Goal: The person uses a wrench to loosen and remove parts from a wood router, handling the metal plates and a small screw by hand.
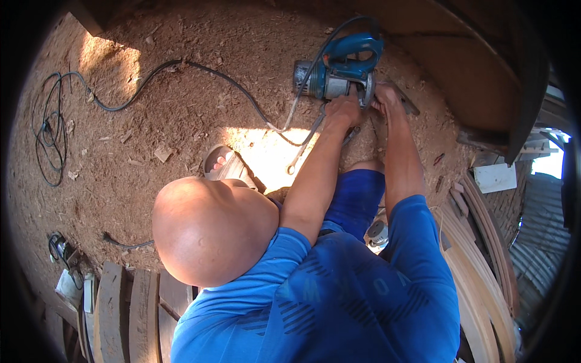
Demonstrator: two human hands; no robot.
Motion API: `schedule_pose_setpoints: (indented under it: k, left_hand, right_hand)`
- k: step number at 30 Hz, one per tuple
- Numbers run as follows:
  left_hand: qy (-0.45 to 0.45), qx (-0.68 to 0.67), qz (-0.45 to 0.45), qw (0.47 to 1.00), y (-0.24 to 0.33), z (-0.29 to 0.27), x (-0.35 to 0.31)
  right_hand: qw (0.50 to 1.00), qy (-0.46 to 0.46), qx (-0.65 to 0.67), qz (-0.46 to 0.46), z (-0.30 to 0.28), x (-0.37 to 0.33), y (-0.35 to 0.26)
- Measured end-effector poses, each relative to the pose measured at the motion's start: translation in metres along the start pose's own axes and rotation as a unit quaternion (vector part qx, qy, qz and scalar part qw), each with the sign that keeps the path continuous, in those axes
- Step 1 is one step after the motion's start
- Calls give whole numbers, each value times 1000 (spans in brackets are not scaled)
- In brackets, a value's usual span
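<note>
A teal router (354,69) with a loop handle, grey motor end and round base plate lies on its side on the dirt ground. My left hand (344,112) is at the middle of the router, its fingers bent into the opening beside the base plate. My right hand (387,97) is closed at the outer face of the base plate; what its fingers hold is hidden. A dark flat bar (407,100) sticks out beyond my right hand. Below my left hand, a ring-ended wrench (293,166) slants over a sunlit patch.
A black power cord (230,85) winds left to a loose coil (51,130). Wood chips litter the ground. My bare knee (212,230) and sandalled foot (219,162) are left of my arms. Planks (144,308) lie lower left; long boards (478,284) lie right. A brown panel (454,66) overhangs upper right.
</note>
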State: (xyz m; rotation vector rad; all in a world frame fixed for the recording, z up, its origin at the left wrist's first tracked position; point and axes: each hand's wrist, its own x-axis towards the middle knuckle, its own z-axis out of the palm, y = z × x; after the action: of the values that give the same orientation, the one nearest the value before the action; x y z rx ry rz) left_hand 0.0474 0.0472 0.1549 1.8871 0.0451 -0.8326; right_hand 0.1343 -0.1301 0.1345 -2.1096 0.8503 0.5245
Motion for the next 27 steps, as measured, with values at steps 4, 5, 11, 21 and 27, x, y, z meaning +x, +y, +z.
schedule_pose_setpoints:
  k: [4, 5, 11, 21, 27]
  left_hand:
    - [-3, -13, -4, 1000, -3, 6, -3]
    - [8, 1, 9, 1000, -7, 14, -3]
    - [158, -155, 98, 970, -59, 77, 18]
    - [200, -291, -81, 932, -46, -51, -3]
    - [200, -175, -8, 964, -24, -114, -19]
  right_hand:
    - [999, -32, 31, 21, -1, -10, 1]
    - [998, -34, 44, 29, -2, -11, 1]
    - [973, -176, 149, 11, -9, 7, 14]
    - [978, -132, 151, 57, -18, 21, 28]
    - [973, -121, 183, 66, -8, -16, 5]
